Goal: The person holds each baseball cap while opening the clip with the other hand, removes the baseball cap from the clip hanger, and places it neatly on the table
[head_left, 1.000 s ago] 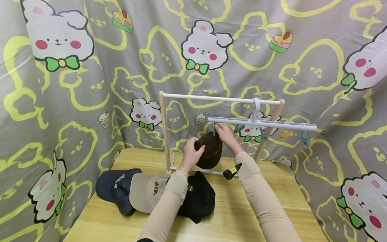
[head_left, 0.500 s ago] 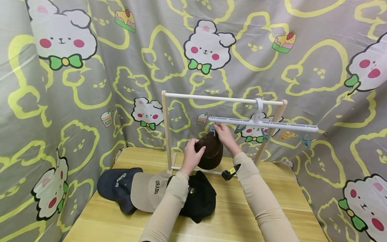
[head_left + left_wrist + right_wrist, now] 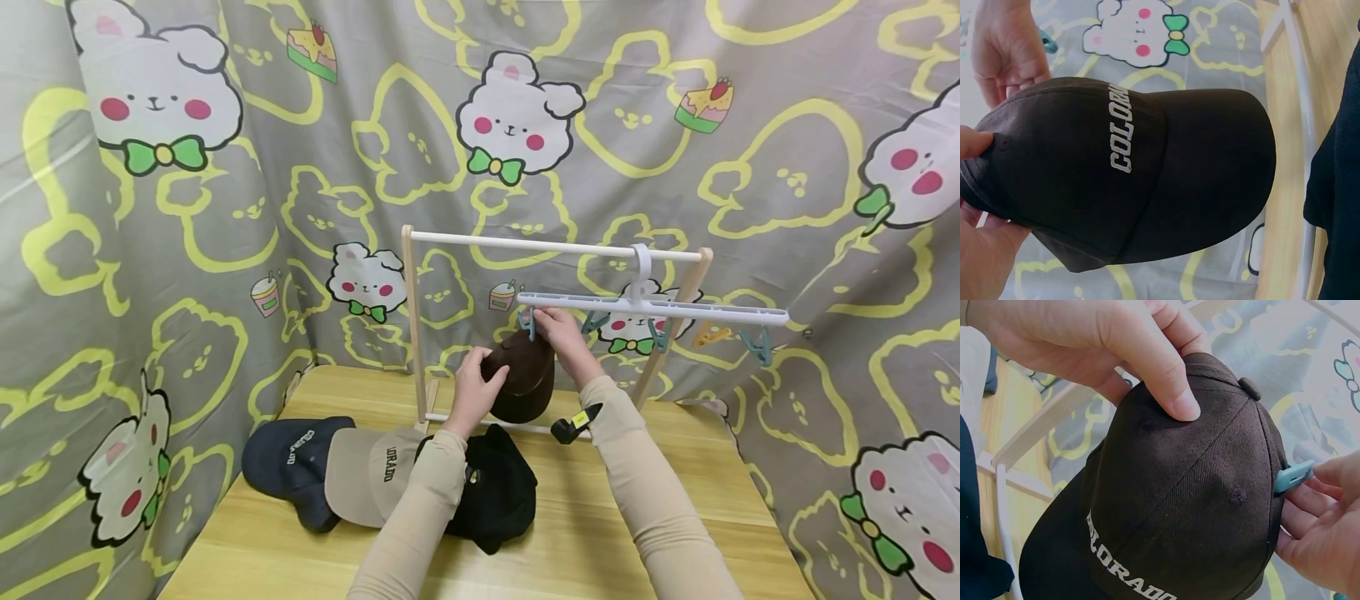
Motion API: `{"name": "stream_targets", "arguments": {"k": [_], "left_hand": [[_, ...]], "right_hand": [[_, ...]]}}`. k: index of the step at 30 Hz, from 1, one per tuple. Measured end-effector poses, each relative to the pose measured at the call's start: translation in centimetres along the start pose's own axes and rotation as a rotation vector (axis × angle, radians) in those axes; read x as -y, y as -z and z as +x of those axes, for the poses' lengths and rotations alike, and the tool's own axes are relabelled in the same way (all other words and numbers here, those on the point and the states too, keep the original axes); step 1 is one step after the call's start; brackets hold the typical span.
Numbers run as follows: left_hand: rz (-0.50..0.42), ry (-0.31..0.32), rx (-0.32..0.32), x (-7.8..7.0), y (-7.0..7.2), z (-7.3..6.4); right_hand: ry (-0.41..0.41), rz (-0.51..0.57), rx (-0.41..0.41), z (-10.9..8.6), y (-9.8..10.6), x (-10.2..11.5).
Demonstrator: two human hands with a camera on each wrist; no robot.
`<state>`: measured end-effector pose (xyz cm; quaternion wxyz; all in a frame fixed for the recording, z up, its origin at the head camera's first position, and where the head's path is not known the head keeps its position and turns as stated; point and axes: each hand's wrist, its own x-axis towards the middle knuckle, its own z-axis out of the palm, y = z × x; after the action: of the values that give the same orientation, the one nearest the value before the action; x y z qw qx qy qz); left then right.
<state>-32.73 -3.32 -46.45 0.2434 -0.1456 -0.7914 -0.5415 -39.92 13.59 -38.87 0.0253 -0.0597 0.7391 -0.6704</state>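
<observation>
A dark brown baseball cap [image 3: 525, 375] with white lettering hangs brim-down below the left end of a pale hanger [image 3: 585, 302]. My left hand [image 3: 477, 385] grips the cap's crown, thumb on the outer side, as the right wrist view shows. My right hand [image 3: 564, 337] is at the cap's far edge and pinches a teal clip [image 3: 1294, 476], which sits against that edge. Part of this clip is hidden by the fingers. In the left wrist view, the cap's lettering [image 3: 1121, 128] and brim [image 3: 1216, 169] face the camera.
The hanger hooks over a rack's white top bar [image 3: 525, 243]. More clips, teal and one orange clip [image 3: 711, 335], dangle along it. On the wooden table [image 3: 600, 533] lie a navy cap [image 3: 281, 458], a beige cap [image 3: 360, 475] and a black cap [image 3: 498, 492]. A patterned curtain [image 3: 420, 125] surrounds the table.
The cap and my left hand have sunk very slightly. Both hands keep their places on the cap and the clip; the head view has shifted a little.
</observation>
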Motion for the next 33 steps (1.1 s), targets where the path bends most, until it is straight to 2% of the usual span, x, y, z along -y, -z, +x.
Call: {"name": "stream_targets", "arguments": {"k": [13, 20, 33], "left_hand": [[0.026, -0.024, -0.020, 0.4, 0.6, 0.0], [0.038, -0.038, -0.036, 0.4, 1.2, -0.1], [0.053, -0.042, -0.046, 0.4, 1.5, -0.1]], "right_hand": [[0.023, 0.005, 0.094, 0.0, 0.1, -0.2], [0.010, -0.014, 0.094, -0.2, 0.0, -0.1], [0.032, 0.097, 0.074, -0.1, -0.5, -0.1]]}}
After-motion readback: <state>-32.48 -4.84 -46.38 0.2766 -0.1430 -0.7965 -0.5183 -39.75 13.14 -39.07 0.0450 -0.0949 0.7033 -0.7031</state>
